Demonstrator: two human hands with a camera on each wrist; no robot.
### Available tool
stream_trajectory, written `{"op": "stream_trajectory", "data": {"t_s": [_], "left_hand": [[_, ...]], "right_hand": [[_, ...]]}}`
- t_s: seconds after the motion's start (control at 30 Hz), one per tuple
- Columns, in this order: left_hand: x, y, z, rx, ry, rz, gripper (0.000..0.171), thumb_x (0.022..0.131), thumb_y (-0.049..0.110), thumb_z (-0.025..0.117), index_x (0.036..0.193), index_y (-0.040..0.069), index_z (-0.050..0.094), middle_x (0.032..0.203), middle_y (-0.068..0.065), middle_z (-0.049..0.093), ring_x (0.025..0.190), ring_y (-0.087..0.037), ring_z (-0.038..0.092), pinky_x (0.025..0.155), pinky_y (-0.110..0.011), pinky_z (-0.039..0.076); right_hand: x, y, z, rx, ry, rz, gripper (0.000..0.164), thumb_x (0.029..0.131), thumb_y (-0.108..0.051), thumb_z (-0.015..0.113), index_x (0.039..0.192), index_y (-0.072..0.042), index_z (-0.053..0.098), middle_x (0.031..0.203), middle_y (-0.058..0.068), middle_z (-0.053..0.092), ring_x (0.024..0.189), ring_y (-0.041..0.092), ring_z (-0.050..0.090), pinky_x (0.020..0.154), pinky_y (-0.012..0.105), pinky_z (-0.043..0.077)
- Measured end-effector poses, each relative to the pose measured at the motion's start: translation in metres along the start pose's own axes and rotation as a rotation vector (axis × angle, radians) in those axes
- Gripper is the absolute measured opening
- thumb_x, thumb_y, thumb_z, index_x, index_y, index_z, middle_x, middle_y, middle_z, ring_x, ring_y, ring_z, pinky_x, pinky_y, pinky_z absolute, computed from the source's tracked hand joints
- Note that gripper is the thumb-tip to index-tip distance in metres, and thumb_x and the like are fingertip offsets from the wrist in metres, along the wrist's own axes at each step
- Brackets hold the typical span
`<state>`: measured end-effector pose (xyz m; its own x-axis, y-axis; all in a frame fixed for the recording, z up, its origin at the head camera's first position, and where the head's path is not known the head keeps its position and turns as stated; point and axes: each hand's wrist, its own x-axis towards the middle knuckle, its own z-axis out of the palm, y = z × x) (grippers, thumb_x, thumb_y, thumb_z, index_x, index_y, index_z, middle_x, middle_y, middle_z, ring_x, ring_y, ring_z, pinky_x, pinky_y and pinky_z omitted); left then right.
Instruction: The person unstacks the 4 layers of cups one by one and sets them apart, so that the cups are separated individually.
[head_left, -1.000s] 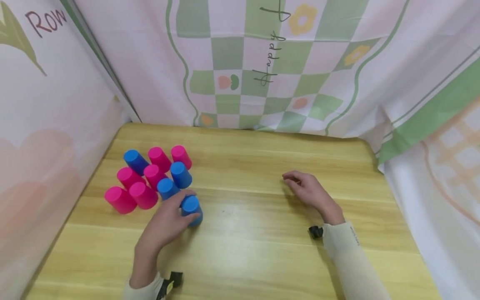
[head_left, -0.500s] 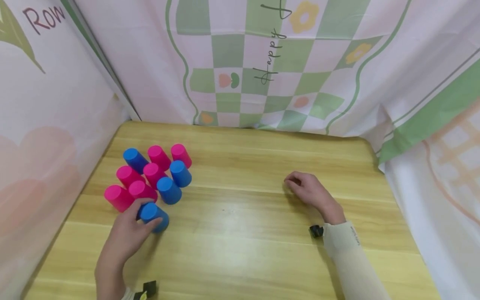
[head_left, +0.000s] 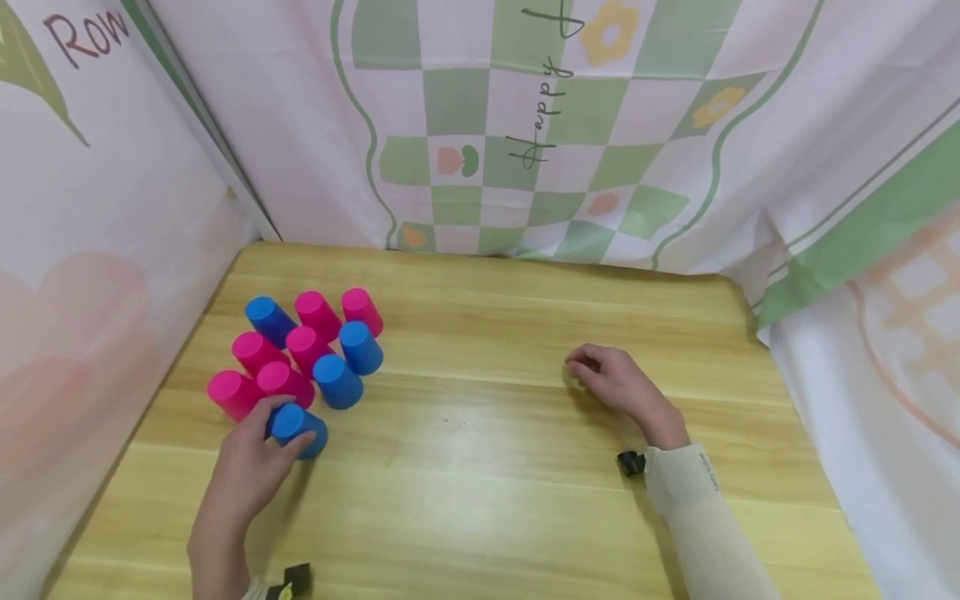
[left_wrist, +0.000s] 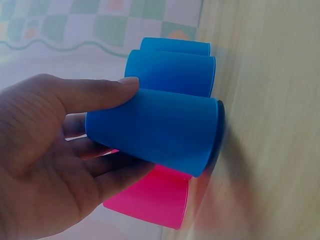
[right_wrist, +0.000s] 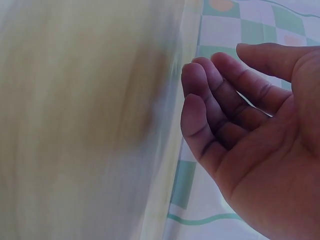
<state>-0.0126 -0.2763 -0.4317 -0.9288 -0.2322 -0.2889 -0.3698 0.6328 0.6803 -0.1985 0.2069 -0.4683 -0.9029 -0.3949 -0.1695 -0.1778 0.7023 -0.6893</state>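
My left hand (head_left: 243, 471) grips an upside-down blue cup (head_left: 306, 433) at the near side of a cup group, thumb on one side and fingers on the other. In the left wrist view this blue cup (left_wrist: 155, 130) is slightly tilted, its rim close to the tabletop; a dark gap shows along part of the rim. Just behind stand a pink cup (head_left: 286, 385) and another blue cup (head_left: 337, 383). My right hand (head_left: 618, 382) hovers over or rests on the table's right half, holding nothing; its fingers (right_wrist: 195, 120) are loosely curled in the right wrist view.
Several more upside-down cups stand close together at the left, among them a blue cup (head_left: 362, 348), a darker blue cup (head_left: 271, 322) and a pink cup (head_left: 234, 396). The wooden table (head_left: 480, 467) is bordered by a printed curtain (head_left: 517, 208) at the back and cloth at both sides.
My left hand has carried the gripped blue cup leftward, from beside the group's right end to in front of the pink cups. The last half second shows only a slight shift. My right hand stays put.
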Motion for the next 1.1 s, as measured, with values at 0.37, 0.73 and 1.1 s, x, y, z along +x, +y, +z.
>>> {"op": "stream_trajectory", "data": {"t_s": [0.37,0.73,1.1], "left_hand": [[0.005,-0.001,0.000,-0.008,-0.039,-0.076,0.074,0.099,0.025,0.075,0.158,0.005,0.036,0.158,-0.028,0.043,0.145,-0.055,0.038,0.112,-0.072,0.041],[0.004,-0.002,-0.002,-0.006,-0.054,-0.109,0.077,0.101,0.027,0.073,0.162,0.006,0.031,0.161,-0.029,0.039,0.146,-0.056,0.036,0.113,-0.073,0.038],[-0.022,0.006,-0.016,0.003,0.108,0.008,0.076,0.102,0.046,0.067,0.160,0.006,0.038,0.158,-0.027,0.048,0.145,-0.053,0.043,0.111,-0.073,0.041]], "right_hand": [[-0.004,0.003,0.001,0.035,-0.010,0.016,0.028,0.110,-0.028,0.057,0.125,-0.008,0.071,0.103,0.007,0.072,0.082,0.022,0.061,0.074,0.037,0.054],[-0.005,0.001,0.002,0.035,0.000,0.027,0.027,0.110,-0.027,0.057,0.124,-0.008,0.072,0.100,0.006,0.072,0.083,0.022,0.062,0.075,0.038,0.054],[-0.006,0.000,0.000,0.021,0.011,0.000,0.028,0.110,-0.027,0.057,0.123,-0.007,0.072,0.100,0.007,0.073,0.081,0.021,0.062,0.074,0.037,0.054]]}}
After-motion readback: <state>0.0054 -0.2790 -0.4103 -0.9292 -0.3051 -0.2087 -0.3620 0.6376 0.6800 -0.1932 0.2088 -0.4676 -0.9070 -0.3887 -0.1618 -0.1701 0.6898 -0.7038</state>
